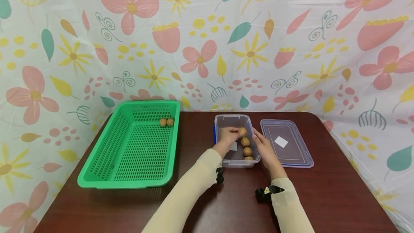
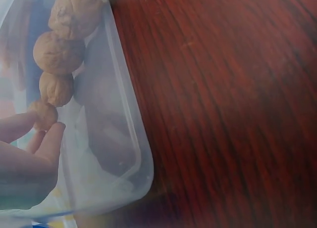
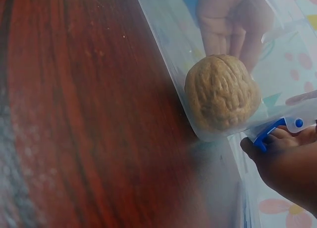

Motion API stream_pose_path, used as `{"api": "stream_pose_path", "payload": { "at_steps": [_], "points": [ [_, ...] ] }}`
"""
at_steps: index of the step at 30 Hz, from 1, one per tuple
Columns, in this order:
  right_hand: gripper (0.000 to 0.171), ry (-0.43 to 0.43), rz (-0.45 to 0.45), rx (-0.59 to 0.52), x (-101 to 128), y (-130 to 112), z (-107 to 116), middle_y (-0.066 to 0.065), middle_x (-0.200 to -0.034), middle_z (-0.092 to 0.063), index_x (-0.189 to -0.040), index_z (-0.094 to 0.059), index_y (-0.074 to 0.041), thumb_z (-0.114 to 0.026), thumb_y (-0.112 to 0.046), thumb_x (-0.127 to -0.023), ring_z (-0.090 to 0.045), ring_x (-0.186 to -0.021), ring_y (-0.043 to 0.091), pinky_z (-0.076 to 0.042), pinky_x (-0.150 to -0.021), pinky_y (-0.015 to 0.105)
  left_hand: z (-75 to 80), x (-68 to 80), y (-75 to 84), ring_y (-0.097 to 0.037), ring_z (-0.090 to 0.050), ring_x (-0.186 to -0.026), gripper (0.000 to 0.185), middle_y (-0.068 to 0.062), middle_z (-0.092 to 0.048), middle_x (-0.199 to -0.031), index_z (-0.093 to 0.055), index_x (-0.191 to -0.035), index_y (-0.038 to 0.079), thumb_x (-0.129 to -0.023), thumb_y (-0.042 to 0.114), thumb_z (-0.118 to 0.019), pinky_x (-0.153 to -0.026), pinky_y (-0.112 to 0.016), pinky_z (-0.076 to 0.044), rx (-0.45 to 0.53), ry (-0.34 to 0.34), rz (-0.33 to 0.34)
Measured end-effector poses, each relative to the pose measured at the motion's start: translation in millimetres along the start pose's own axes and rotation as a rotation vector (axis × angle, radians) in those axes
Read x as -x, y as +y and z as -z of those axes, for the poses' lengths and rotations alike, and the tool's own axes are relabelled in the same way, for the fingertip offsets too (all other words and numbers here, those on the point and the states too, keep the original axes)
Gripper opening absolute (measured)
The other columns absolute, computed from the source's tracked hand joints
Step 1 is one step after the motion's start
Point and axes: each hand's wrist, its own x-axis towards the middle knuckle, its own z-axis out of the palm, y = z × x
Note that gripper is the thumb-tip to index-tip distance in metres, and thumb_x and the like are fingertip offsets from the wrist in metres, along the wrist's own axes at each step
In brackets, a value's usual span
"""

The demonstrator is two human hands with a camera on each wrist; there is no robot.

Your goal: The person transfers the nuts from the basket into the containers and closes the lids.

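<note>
A clear plastic container (image 1: pixel 240 163) with blue latches stands before me. Reaching inside it, my left hand (image 1: pixel 227 139) pinches a walnut (image 1: pixel 242 131) between thumb and fingertips at the far end of a row. Three more walnuts (image 1: pixel 245 142) line the right wall toward the near side. In the left wrist view, the pinched walnut (image 2: pixel 44 115) sits right at the end of that line. My right hand (image 1: pixel 266 151) holds the container's right wall from outside. In the right wrist view, its fingers curl by a blue latch (image 3: pixel 270 134), below the near walnut (image 3: pixel 223 93).
At the left stands a green perforated basket (image 1: pixel 173 146) with two walnuts (image 1: pixel 166 122) in its far right corner. The container's clear lid (image 1: pixel 291 154), bearing a white label, lies flat to the right. A floral cloth (image 1: pixel 207 46) hangs behind the dark wooden table (image 1: pixel 200 215).
</note>
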Motion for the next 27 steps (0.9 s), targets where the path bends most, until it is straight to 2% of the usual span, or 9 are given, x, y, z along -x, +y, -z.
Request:
{"api": "stream_pose_path", "payload": {
  "at_steps": [6,10,16,21,27],
  "points": [
    [0.049,-0.007,0.009,-0.013,1,0,-1,0.02,-0.155,-0.025,-0.152,-0.026,-0.003,-0.034,-0.02,-0.106,-0.023,-0.141,0.034,-0.018,-0.116,0.047,-0.4,-0.7,1.5,-0.02,-0.068,-0.085,0.018,-0.01,-0.071,-0.093,-0.074,-0.1,-0.001,-0.082,0.001,-0.074,-0.071,-0.027,-0.056,-0.033,0.01,0.05],
    [0.049,-0.005,0.01,0.006,0,0,0,0.02,-0.155,-0.024,-0.152,-0.026,-0.003,-0.034,-0.02,-0.106,-0.022,-0.141,0.035,-0.018,-0.116,0.048,-1.1,0.0,1.7,-0.019,-0.068,-0.085,0.019,-0.008,-0.071,-0.093,-0.075,-0.1,0.0,-0.081,0.002,-0.076,-0.071,-0.026,-0.056,-0.074,0.018,0.044],
    [0.05,-0.002,0.004,0.008,0,-1,-1,0.019,-0.155,-0.025,-0.152,-0.026,-0.005,-0.035,-0.022,-0.106,-0.022,-0.141,0.034,-0.02,-0.116,0.048,-0.7,0.6,-0.1,-0.018,-0.066,-0.086,0.02,-0.006,-0.071,-0.093,-0.075,-0.1,0.003,-0.081,0.008,-0.078,-0.068,-0.024,-0.055,-0.179,0.032,-0.019],
    [0.049,0.002,-0.004,0.005,0,-1,1,0.019,-0.155,-0.024,-0.152,-0.026,-0.005,-0.035,-0.021,-0.106,-0.022,-0.142,0.034,-0.02,-0.116,0.047,0.7,1.2,4.3,-0.02,-0.066,-0.09,0.024,-0.008,-0.071,-0.098,-0.073,-0.106,0.002,-0.083,0.007,-0.075,-0.069,-0.025,-0.055,-0.185,0.026,-0.058],
    [0.049,-0.001,-0.001,0.01,-1,0,0,0.019,-0.155,-0.024,-0.152,-0.026,-0.004,-0.035,-0.021,-0.106,-0.022,-0.142,0.033,-0.019,-0.116,0.046,12.4,-2.4,26.3,-0.023,-0.065,-0.098,0.029,-0.01,-0.07,-0.103,-0.069,-0.114,-0.002,-0.085,0.006,-0.072,-0.075,-0.024,-0.055,-0.185,-0.004,-0.157]
  ]
}}
